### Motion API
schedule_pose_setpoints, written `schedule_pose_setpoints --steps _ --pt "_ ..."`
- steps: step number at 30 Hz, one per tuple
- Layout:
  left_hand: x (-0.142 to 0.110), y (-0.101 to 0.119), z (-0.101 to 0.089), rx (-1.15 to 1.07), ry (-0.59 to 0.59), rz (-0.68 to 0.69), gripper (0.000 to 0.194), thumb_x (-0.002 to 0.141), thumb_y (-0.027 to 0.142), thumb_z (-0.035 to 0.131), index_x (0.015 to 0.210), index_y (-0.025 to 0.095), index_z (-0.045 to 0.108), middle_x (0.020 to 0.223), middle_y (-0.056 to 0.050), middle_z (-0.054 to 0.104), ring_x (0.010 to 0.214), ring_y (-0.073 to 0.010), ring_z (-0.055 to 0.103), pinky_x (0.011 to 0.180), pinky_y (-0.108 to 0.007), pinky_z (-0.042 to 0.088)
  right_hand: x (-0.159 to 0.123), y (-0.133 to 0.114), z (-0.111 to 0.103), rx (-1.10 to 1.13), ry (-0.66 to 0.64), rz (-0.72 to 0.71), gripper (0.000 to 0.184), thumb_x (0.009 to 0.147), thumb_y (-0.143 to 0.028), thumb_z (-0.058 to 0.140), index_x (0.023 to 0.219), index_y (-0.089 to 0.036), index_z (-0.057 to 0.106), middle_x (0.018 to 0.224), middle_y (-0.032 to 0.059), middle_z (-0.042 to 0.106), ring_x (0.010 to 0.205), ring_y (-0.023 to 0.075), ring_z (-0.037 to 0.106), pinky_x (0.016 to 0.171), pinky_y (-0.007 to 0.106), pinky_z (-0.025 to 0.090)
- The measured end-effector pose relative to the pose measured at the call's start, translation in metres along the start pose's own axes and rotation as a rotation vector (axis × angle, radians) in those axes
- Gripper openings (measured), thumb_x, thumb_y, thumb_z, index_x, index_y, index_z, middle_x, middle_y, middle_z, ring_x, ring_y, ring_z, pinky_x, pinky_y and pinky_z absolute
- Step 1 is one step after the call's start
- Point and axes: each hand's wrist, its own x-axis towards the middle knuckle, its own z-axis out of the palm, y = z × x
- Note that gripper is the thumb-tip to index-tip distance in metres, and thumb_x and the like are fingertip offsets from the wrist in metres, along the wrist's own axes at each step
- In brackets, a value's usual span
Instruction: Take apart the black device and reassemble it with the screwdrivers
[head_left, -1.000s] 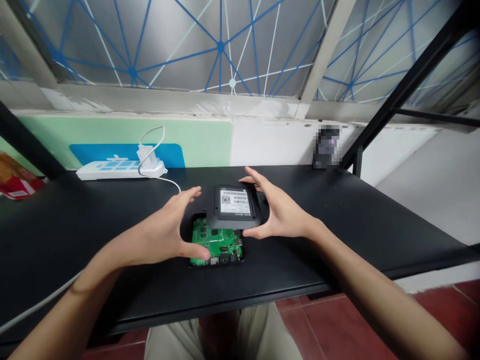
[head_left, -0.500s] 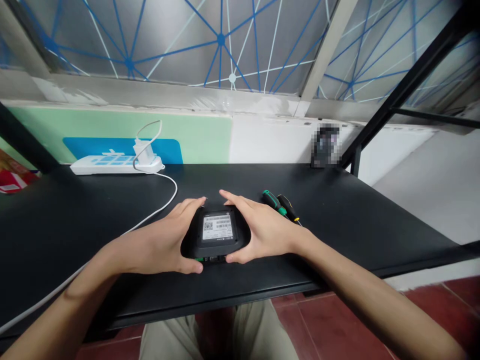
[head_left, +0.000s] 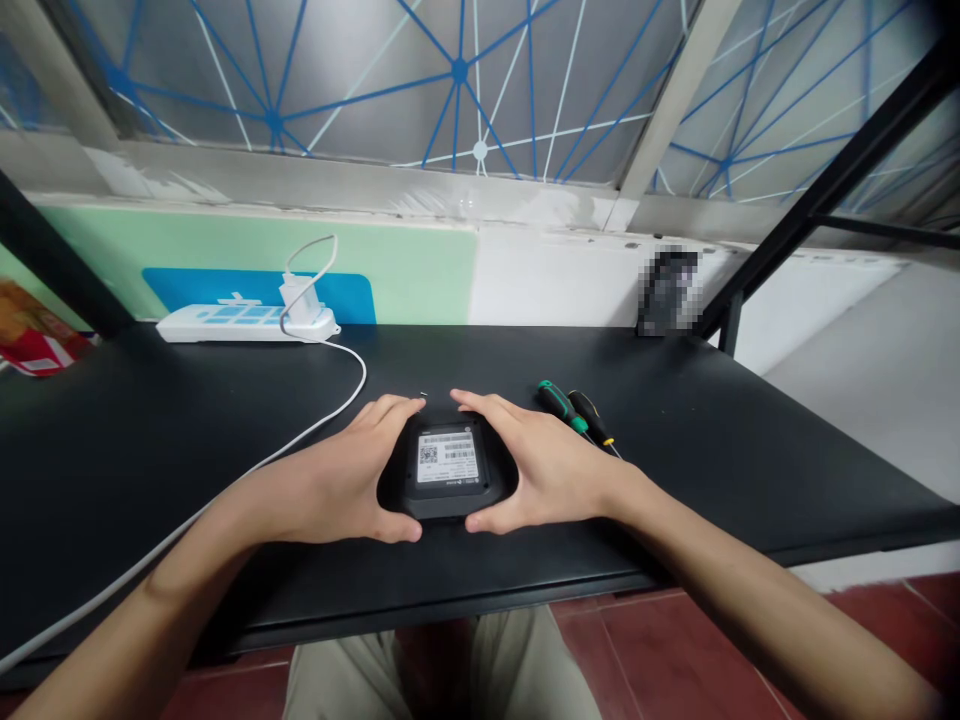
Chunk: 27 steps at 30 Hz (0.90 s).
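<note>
Both sides gripped: black box (head_left: pixel 450 502)
Your left hand (head_left: pixel 322 488) and right hand (head_left: pixel 555 465) clasp it on the table (head_left: pixel 742 460), label (head_left: pixel 448 470) up: QR code (head_left: pixel 428 455), barcodes (head_left: pixel 460 454), print too small; long axis unclear.

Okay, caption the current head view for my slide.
Left hand and right hand around a labelled black device, two screwdrivers behind.

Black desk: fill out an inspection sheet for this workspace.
Surface: black desk; spills: nothing seen.
Work things: black box, label up; green screwdriver and black-yellow screwdriver to its right.
Clutter: red packet at far left; tiny pale piece beyond the box, unidentifiable.
Hands: left hand and right hand cup the box's opposite sides.
Cables: white cable runs from the power strip, left of the box.
Surroundings: patterned window; pixelated dark object at back right.
</note>
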Motion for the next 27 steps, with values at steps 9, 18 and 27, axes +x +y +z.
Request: schedule_pose_setpoints --steps 9,18,27 --pt "-0.001 -0.007 0.001 -0.099 0.02 -0.018 0.11 0.07 0.055 0.085 0.159 0.027 0.027 0.166 -0.012 0.034 0.151 -0.0371 0.036 0.119 -0.052 0.041 -0.002 -0.003 -0.001 -0.005 -0.066 0.023 0.125 0.067 -0.075 0.077 0.162 -0.016 0.022 0.161 0.0197 0.044 0.14 0.0365 0.054 0.115 0.052 0.048" --pt "0.0 -0.011 0.007 -0.035 0.067 0.002 0.099 0.077 0.054 0.082 0.159 0.027 0.033 0.161 -0.011 0.044 0.146 -0.0373 0.043 0.115 -0.051 0.045 -0.001 -0.003 -0.001 0.074 -0.134 0.108 0.124 0.072 -0.073 0.075 0.165 -0.016 0.017 0.167 0.0195 0.032 0.151 0.0385 0.039 0.122 0.054 0.039" --pt "0.004 -0.002 0.004 0.047 0.058 0.02 0.088 0.08 0.047 0.081 0.155 0.025 0.041 0.151 -0.012 0.054 0.139 -0.037 0.049 0.113 -0.05 0.044 0.0 -0.008 -0.004 0.029 -0.205 0.171 0.123 0.073 -0.075 0.073 0.165 -0.017 0.015 0.167 0.0222 0.025 0.155 0.0398 0.029 0.122 0.057 0.037"
